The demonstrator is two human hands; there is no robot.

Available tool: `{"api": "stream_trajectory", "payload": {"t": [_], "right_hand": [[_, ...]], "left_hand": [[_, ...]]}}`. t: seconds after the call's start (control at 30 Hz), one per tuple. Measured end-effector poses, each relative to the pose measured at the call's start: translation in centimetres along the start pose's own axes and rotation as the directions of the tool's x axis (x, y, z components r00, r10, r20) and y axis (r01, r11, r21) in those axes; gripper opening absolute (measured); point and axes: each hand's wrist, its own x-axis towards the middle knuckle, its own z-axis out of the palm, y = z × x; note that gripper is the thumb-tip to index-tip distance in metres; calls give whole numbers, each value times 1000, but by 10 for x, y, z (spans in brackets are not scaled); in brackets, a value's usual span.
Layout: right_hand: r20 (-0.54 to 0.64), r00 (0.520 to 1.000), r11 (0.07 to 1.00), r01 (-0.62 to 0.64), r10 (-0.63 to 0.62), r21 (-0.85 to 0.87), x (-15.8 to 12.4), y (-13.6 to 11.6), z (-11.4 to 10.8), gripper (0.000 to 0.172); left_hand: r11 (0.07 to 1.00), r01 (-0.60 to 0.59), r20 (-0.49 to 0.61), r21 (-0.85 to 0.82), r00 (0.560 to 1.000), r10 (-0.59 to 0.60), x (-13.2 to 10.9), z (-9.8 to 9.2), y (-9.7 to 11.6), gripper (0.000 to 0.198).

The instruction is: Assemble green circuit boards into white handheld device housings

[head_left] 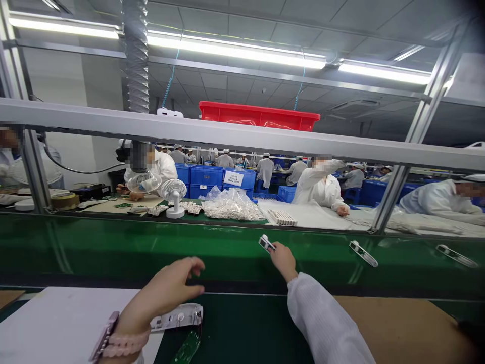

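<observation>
R hand (283,261) was out over the green conveyor belt (113,247), fingers pressed together, pinching a small white plastic part (267,243) by one end; the part had a dark window in it; can't tell if it touched the belt; white sleeve (322,318) ran back from the R wrist; L hand (162,288) was lower & nearer the person, fingers spread & a bit curved, holding nothing, just above a white plastic housing (176,317); housing lay on a dark green mat (242,328), w/ a green circuit board (185,348) right by it, seemingly touching its lower edge; pink bead bracelet (127,343) sat on L wrist; white sheet (56,323) lay left of the mat, brown cardboard (397,328) to its right; 2 more white parts, one (364,253) & another (456,256), lay on the belt to the right, well apart from R hand; across the belt, a far table (223,221) carried a clear bag of white parts (233,205), a small white fan (174,194) & a tape roll (64,200); co-workers in white gowns (322,184) worked beyond it; blue crates (206,177) were stacked behind; a red crate (257,115) sat up on an overhead shelf (242,131).
</observation>
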Motion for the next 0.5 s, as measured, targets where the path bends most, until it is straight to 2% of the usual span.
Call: {"api": "stream_trajectory", "payload": {"t": [0.13, 0.23, 0.37, 0.43, 0.5], "right_hand": [[-108, 991, 987, -94, 80, -134, 12, 38, 10, 28], [-162, 983, 983, -109, 85, -145, 11, 49, 13, 30], [-206, 979, 999, -19, 9, -49, 4, 36, 12, 39], [-141, 986, 995, 92, -85, 41, -3, 20, 15, 35], [-14, 979, 965, 202, -202, 167, -15, 0, 25, 28]], "left_hand": [[932, 159, 120, 325, 971, -208, 10, 14, -23, 32], [883, 162, 230, 440, 931, -285, 22, 23, -37, 25], [899, 79, 363, 431, 897, -253, 27, 29, -49, 26], [921, 54, 395, 386, 892, -218, 27, 31, -53, 27], [947, 43, 414, 319, 892, -180, 28, 34, -54, 27]]}}
